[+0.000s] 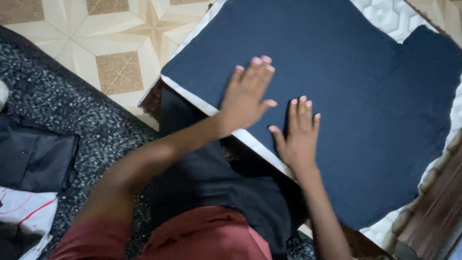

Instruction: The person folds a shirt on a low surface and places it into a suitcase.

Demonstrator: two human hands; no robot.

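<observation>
Navy-blue cloth lay spread flat over the white-covered worktop, one part hanging over the near edge. The left hand and right hand pressed on it side by side, fingers open and flat, gripping nothing.

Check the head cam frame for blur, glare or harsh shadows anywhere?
Head view: left hand and its forearm are smeared by motion blur; right hand is sharper, flat on the dark navy cloth. Light is soft and even, with only faint shadow beside the fingers. No glare on the patterned floor tiles. The cloth is so dark that its folds barely show.
</observation>
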